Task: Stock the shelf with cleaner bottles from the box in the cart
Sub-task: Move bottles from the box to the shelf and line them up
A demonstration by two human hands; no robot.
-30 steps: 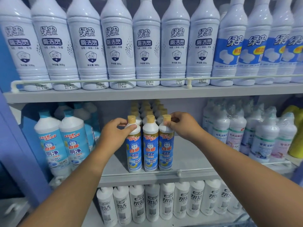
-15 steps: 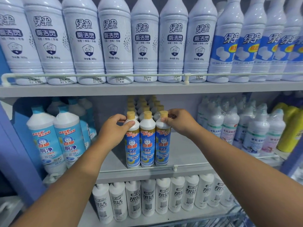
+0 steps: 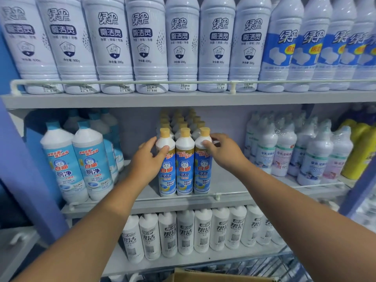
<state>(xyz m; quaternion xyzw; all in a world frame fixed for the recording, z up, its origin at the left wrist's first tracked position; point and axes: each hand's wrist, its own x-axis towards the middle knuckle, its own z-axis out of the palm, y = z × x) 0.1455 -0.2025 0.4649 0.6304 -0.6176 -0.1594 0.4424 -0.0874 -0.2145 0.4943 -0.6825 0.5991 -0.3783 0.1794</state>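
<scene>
Yellow-capped cleaner bottles with blue labels stand in three files on the middle shelf (image 3: 230, 180), front row of three against the white rail (image 3: 234, 193). Left hand (image 3: 145, 159) grips the front left bottle (image 3: 165, 167) at the shoulder: thumb across the front, fingers curled round the far side. Right hand (image 3: 223, 151) holds the front right bottle (image 3: 203, 165) at the shoulder, thumb on the white part, fingers curled behind. The middle bottle (image 3: 184, 165) stands between them, touching both, upright.

Same shelf, left: larger white bottles with light blue caps (image 3: 75, 159). Right: shrink-wrapped white bottles (image 3: 284, 151), then yellow bottles (image 3: 358, 151) at the far edge. Top shelf: tall white bottles (image 3: 146, 43) in a row. Bottom shelf: small white bottles (image 3: 185, 231). Bottom edge of view: a cardboard box (image 3: 213, 276) flap and the cart's wire (image 3: 270, 267); box contents not visible.
</scene>
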